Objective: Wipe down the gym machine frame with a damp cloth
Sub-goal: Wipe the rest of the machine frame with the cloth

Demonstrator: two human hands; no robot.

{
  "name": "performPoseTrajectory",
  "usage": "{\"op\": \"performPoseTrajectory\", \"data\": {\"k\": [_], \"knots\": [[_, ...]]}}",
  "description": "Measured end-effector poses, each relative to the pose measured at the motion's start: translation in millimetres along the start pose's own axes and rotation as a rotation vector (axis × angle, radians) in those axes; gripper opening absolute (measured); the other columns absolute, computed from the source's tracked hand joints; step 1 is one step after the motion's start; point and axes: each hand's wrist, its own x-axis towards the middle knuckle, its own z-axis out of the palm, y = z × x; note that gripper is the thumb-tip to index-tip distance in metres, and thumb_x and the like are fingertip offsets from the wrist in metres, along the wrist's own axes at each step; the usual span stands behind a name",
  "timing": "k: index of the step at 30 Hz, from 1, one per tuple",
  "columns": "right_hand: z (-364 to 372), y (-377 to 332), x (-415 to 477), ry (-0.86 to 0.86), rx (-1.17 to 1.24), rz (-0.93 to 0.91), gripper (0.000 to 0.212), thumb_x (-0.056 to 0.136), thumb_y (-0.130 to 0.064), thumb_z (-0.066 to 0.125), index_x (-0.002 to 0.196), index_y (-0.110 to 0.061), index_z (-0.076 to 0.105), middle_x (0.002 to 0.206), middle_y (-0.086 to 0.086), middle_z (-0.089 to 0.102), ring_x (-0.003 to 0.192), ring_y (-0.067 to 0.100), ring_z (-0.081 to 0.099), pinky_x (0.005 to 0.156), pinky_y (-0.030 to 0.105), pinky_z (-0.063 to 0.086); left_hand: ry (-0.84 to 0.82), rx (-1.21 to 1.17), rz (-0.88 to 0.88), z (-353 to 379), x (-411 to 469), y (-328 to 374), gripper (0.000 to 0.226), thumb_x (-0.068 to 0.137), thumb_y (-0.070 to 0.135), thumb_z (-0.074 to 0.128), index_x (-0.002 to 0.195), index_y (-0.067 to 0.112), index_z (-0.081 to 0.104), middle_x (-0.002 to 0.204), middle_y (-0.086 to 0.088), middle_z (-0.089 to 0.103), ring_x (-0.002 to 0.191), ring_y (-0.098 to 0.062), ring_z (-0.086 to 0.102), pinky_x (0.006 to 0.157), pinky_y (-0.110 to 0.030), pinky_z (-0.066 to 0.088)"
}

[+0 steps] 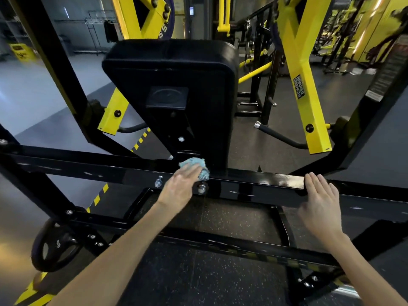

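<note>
Head cam: black frame bar [254, 184] runs left to right, glossy, over speckled rubber gym floor [198, 272]. Left hand [178, 188] presses a bunched blue cloth [194, 163] onto it below the back pad [172, 69], fingers flat. Right hand [320, 202] rests on the bar, fingers straight.

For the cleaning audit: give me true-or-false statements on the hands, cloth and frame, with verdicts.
1. The left hand presses the cloth on the black bar. True.
2. The cloth is red. False: it is light blue.
3. The right hand rests on the bar. True.
4. The right hand holds a bottle. False: it holds nothing.
</note>
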Motion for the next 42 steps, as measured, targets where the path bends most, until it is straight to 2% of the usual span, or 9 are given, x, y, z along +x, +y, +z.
{"op": "performPoseTrajectory", "data": {"k": [5, 10, 15, 19, 22, 26, 31, 36, 42], "knots": [[-6.2, -17.3, -0.7, -0.027, -0.041, 0.115, 0.085, 0.057, 0.001, 0.082, 0.133, 0.015, 0.047, 0.138, 0.032, 0.049, 0.133, 0.049, 0.040, 0.105, 0.061, 0.030, 0.058, -0.028, -0.002, -16.7, -12.1, -55.5, 0.056, 0.071, -0.007, 0.083, 0.123, 0.006, 0.067, 0.119, -0.005, 0.071, 0.110, -0.025, 0.068, 0.071, -0.035, 0.062], [-20.4, -85.3, -2.7, 0.011, 0.004, 0.145, 0.077, 0.063, 0.009, 0.070, 0.135, 0.014, 0.043, 0.137, 0.034, 0.046, 0.129, 0.050, 0.040, 0.104, 0.058, 0.034, 0.040, -0.211, -0.088, -30.7, -8.6, -55.5, 0.033, 0.096, 0.004, 0.060, 0.129, 0.005, 0.063, 0.124, -0.013, 0.067, 0.114, -0.031, 0.065, 0.089, -0.041, 0.055], [-54.8, -206.5, -8.2, -0.088, 0.527, 0.035, 0.058, 0.084, 0.007, 0.053, 0.141, -0.002, 0.049, 0.126, 0.018, 0.063, 0.117, 0.033, 0.059, 0.098, 0.031, 0.043, 0.117, -0.681, -0.369, -59.5, -6.3, -47.3, 0.019, 0.103, 0.019, 0.051, 0.106, 0.009, 0.068, 0.083, -0.006, 0.068, 0.084, -0.028, 0.064, 0.077, -0.037, 0.045], [-72.9, -272.7, -8.9, -0.277, 1.055, 0.074, 0.046, 0.093, 0.006, 0.053, 0.131, -0.019, 0.057, 0.124, -0.012, 0.064, 0.115, -0.001, 0.059, 0.094, 0.011, 0.042, 0.034, -1.202, -0.508, -81.5, -14.6, -31.6, 0.025, 0.106, 0.025, 0.046, 0.107, 0.016, 0.068, 0.102, -0.004, 0.074, 0.096, -0.015, 0.069, 0.089, -0.037, 0.054], [-74.2, -289.8, -10.8, -0.443, 1.473, 0.194, 0.028, 0.094, -0.011, 0.061, 0.120, -0.022, 0.062, 0.112, -0.002, 0.073, 0.109, 0.012, 0.066, 0.096, 0.028, 0.051, 0.046, -1.384, -0.508, -91.9, -26.1, -26.3, 0.024, 0.105, 0.026, 0.046, 0.105, 0.019, 0.068, 0.099, -0.003, 0.076, 0.095, -0.019, 0.071, 0.087, -0.038, 0.056], [-63.8, -295.0, -13.9, -0.458, 1.612, 0.252, 0.042, 0.086, -0.020, 0.065, 0.125, -0.003, 0.061, 0.113, 0.013, 0.071, 0.101, 0.024, 0.068, 0.104, 0.054, 0.045, -0.037, -1.526, -0.570, -97.9, -37.6, -33.2, 0.034, 0.104, 0.033, 0.044, 0.113, 0.010, 0.067, 0.102, -0.006, 0.076, 0.093, -0.018, 0.072, 0.072, -0.028, 0.056], [-49.9, -301.5, -5.2, -0.406, 1.566, 0.348, 0.027, 0.091, -0.011, 0.064, 0.115, 0.002, 0.064, 0.108, 0.017, 0.072, 0.108, 0.035, 0.066, 0.095, 0.052, 0.052, -0.069, -1.501, -0.702, -106.2, -43.6, -45.8, 0.038, 0.104, 0.039, 0.043, 0.107, 0.012, 0.070, 0.101, -0.004, 0.076, 0.098, -0.019, 0.072, 0.093, -0.039, 0.055], [-51.3, -317.5, 7.2, -0.412, 1.557, 0.321, 0.018, 0.094, -0.015, 0.063, 0.109, -0.004, 0.066, 0.101, 0.012, 0.075, 0.096, 0.029, 0.072, 0.075, 0.034, 0.060, -0.051, -1.361, -0.694, -124.2, -46.0, -64.7, 0.051, 0.083, 0.060, 0.061, 0.119, 0.025, 0.065, 0.110, 0.002, 0.073, 0.103, -0.014, 0.069, 0.095, -0.038, 0.053], [-57.9, -338.3, 27.1, -0.456, 1.590, 0.217, 0.023, 0.097, -0.020, 0.059, 0.107, -0.002, 0.067, 0.097, 0.016, 0.074, 0.089, 0.029, 0.072, 0.080, 0.040, 0.058, -0.073, -0.986, -0.479, -146.7, -50.0, -92.7, 0.037, 0.086, 0.026, 0.077, 0.118, 0.036, 0.063, 0.113, 0.001, 0.065, 0.090, -0.019, 0.071, 0.083, -0.036, 0.059]]}}
